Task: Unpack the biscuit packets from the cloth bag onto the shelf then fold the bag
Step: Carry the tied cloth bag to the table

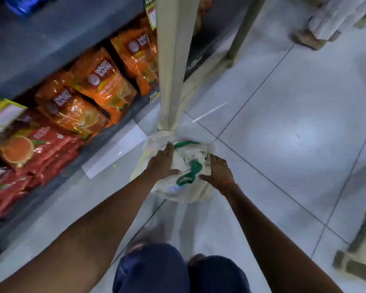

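Bent over the tiled floor point(283, 115), both arms stretched down. The cloth bag point(188, 166) sits on the floor at the foot of the cream shelf post point(171, 70), just right of the bottom shelf point(106, 127). It is cream with green handles point(190, 172), bunched into a rounded lump, mouth crumpled on top.

My left hand point(161, 163) lies flat on the bag's left flank, fingers point(167, 150) spread, thumb pointing in toward the handles. My right hand point(219, 169) cups the right flank the same way. Neither is closed around anything; both are open palms pressing cloth from 2 sides.

Orange packets point(101, 85) and red ones point(36, 149) already fill the bottom shelf. Whether any biscuit packets are in the bag I cannot tell; the mouth is closed over and the picture is blurred.

Judgement: the step is getting the bag open or gathered. To do it well:
1. Find the 2 handles first and draw them apart so the mouth shows.
2. Steady the base with 1 hand so it does not slide against the post.
3. Check inside before any folding.

Risk: thin plastic seems to lie under the cloth; it may come along.
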